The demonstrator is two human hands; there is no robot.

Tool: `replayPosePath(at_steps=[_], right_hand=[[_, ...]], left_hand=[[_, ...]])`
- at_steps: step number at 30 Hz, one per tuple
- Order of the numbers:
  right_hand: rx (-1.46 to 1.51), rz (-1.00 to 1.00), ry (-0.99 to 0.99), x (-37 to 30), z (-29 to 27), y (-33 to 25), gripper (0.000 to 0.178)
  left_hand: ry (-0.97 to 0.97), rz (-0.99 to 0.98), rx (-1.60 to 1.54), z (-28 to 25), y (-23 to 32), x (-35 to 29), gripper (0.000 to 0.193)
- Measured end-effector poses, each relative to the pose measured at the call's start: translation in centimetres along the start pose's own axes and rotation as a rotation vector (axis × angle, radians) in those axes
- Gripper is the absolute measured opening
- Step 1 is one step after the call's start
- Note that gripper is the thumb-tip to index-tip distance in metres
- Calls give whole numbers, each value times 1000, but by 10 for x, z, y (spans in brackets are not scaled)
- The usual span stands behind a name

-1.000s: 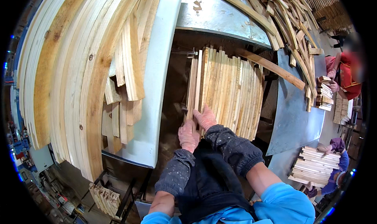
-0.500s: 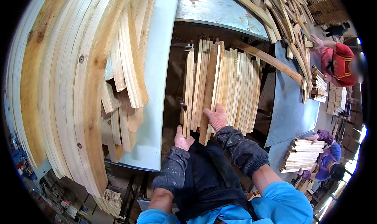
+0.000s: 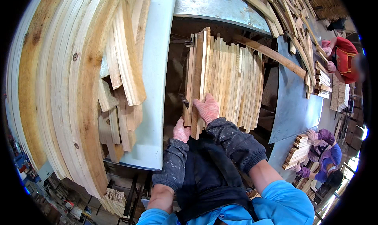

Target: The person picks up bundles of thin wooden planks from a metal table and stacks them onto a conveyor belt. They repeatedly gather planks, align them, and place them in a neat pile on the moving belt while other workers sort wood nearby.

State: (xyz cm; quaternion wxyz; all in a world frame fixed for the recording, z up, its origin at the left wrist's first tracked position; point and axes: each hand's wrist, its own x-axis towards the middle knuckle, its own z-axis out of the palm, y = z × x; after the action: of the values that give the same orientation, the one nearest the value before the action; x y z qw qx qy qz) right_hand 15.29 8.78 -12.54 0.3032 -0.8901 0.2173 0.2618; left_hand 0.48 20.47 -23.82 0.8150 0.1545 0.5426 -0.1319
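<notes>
A row of narrow wooden slats [image 3: 232,83] stands packed side by side in front of me, their long sides running away from me. My right hand [image 3: 206,108], in a pale pink glove, is closed on a longer wooden slat [image 3: 199,67] that rises above the row near its left end. My left hand [image 3: 181,131], in the same kind of glove, grips the near end of the leftmost slats [image 3: 188,87]; its fingertips are partly hidden. Dark metal prongs [image 3: 184,100] show at the row's left side.
Long boards and short offcuts lie on a pale metal table [image 3: 152,87] to my left. A metal surface [image 3: 220,4] is beyond the row. One loose board [image 3: 271,55] slants toward a wood heap [image 3: 293,24]. Two co-workers handle wood at the right, one in red [image 3: 344,59], one in purple [image 3: 330,158].
My right hand has carried the longer slat left, up against the leftmost slats. My left hand has shifted slightly away from me. The purple-sleeved co-worker's stack has tilted.
</notes>
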Motion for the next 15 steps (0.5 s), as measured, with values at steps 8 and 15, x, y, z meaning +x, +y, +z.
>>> replayPosePath(at_steps=[8,15], right_hand=[[-77,-189,-301,19,23,15,80],[14,-287,-275,-2,42,62,67]], left_hand=[[-1,-135,247,-27,11,-36,74],[113,-68,549,-69,7,-54,37]])
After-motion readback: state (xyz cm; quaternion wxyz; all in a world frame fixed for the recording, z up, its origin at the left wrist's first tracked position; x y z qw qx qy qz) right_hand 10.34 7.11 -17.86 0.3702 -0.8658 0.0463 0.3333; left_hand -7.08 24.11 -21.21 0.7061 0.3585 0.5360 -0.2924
